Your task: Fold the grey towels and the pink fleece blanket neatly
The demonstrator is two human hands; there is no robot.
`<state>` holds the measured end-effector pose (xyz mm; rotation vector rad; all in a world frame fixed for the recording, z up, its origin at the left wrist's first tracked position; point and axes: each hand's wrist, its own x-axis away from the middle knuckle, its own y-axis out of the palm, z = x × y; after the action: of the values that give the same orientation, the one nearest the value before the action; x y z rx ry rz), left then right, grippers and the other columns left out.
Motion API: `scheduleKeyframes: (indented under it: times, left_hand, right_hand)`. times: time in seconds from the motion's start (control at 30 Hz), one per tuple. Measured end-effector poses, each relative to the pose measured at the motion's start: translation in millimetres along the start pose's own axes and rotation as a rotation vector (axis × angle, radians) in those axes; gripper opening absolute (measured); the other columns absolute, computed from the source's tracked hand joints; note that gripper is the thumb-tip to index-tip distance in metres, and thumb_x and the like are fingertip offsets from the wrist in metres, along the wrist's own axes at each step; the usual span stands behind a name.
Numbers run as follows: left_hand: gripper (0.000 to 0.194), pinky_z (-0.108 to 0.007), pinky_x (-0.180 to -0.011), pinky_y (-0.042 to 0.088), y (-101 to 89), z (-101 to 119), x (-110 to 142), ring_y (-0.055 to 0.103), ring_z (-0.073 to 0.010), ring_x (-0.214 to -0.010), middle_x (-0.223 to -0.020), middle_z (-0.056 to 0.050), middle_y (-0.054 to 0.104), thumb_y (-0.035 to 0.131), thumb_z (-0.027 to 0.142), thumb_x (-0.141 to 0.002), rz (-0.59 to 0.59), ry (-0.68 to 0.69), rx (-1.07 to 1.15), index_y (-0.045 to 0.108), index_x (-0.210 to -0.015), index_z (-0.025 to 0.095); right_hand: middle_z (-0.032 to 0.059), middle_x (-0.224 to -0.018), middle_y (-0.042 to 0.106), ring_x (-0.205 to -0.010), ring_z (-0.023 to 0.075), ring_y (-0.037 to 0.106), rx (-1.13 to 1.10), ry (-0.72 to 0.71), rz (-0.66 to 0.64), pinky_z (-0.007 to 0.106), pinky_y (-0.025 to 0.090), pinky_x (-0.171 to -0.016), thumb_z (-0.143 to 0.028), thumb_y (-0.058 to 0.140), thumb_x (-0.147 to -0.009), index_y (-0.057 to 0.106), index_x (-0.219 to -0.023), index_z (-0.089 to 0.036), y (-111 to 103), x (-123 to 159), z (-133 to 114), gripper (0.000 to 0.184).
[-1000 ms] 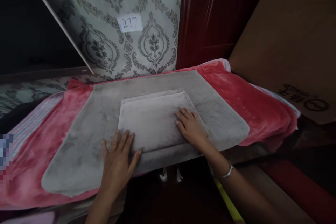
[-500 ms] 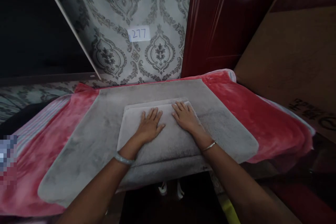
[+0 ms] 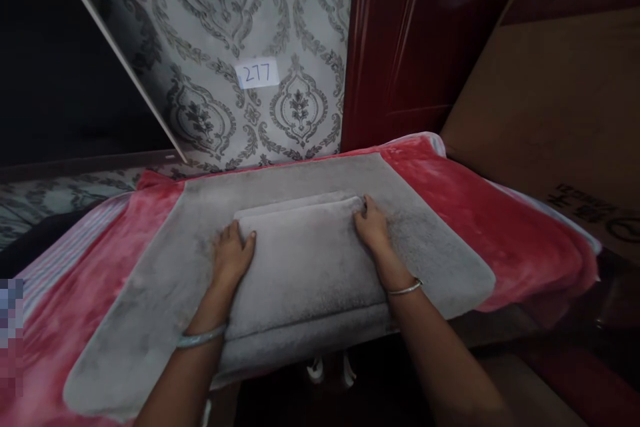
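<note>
A folded grey plush mat [image 3: 305, 260] lies as a layered rectangle on a larger spread of grey plush cloth [image 3: 155, 280]. My left hand [image 3: 231, 253] rests at its left edge near the far corner, fingers stretched out and the thumb apart. At the far right corner, my right hand [image 3: 371, 221] has its thumb and fingers closed round the edge of the folded mat. Its fingertips are partly hidden. Beneath the grey cloth spreads a red plush blanket [image 3: 445, 200], showing at both sides.
Patterned wallpaper with a paper label [image 3: 257, 73] reading 277 rises behind. A dark screen [image 3: 75, 73] stands at the left, a dark red door [image 3: 400, 47] behind at the right. A large cardboard box [image 3: 565, 93] leans in from the right.
Both hands were flat on top of the folded mat. My left hand has moved left to its edge, and my right has shifted to the far right corner and closed there.
</note>
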<state>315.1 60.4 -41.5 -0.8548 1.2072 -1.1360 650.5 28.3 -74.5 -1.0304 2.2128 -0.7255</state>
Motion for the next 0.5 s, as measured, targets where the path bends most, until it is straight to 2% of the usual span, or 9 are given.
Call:
scheduleKeyframes:
  times: [0.13,0.27,0.37,0.5]
  left_hand:
    - [0.064,-0.051,-0.110,0.044,-0.8,-5,-6,0.059,-0.0395,-0.125,-0.131,-0.025,0.067,0.046,0.043,-0.095,0.029,-0.040,0.041,0.057,-0.143,0.003]
    - [0.066,-0.051,-0.109,0.044,-0.9,-6,-12,0.060,-0.0393,-0.125,-0.130,-0.024,0.067,0.052,0.044,-0.091,0.042,-0.095,0.154,0.057,-0.144,0.005]
    - [0.068,-0.048,-0.102,0.050,-1.6,-11,-17,0.064,-0.0377,-0.120,-0.125,-0.021,0.071,0.058,0.047,-0.088,0.016,-0.196,0.308,0.057,-0.144,0.008]
    - [0.059,-0.045,-0.090,0.055,-0.9,-18,-21,0.070,-0.0382,-0.108,-0.113,-0.021,0.075,0.063,0.051,-0.083,-0.034,-0.245,0.420,0.069,-0.124,0.009]
  right_hand:
    - [0.0233,-0.137,0.062,-0.128,0.0354,0.059,0.007,0.028,-0.020,0.047,0.044,-0.109,-0.024,0.052,-0.089,0.045,-0.151,-0.005,1,-5,-2,0.065]
    - [0.0227,-0.134,0.065,-0.130,0.0335,0.058,0.055,0.040,-0.038,0.041,0.042,-0.111,-0.024,0.055,-0.090,0.048,-0.149,-0.004,-1,-6,-7,0.063]
    - [0.0217,-0.133,0.065,-0.129,0.0323,0.059,0.032,0.090,-0.053,0.038,0.043,-0.110,-0.025,0.056,-0.090,0.050,-0.149,-0.007,-2,-7,-9,0.061]
    - [0.0205,-0.126,0.070,-0.121,0.0330,0.064,-0.048,0.193,-0.096,0.038,0.047,-0.103,-0.028,0.061,-0.087,0.063,-0.136,-0.011,-2,-13,-9,0.052]
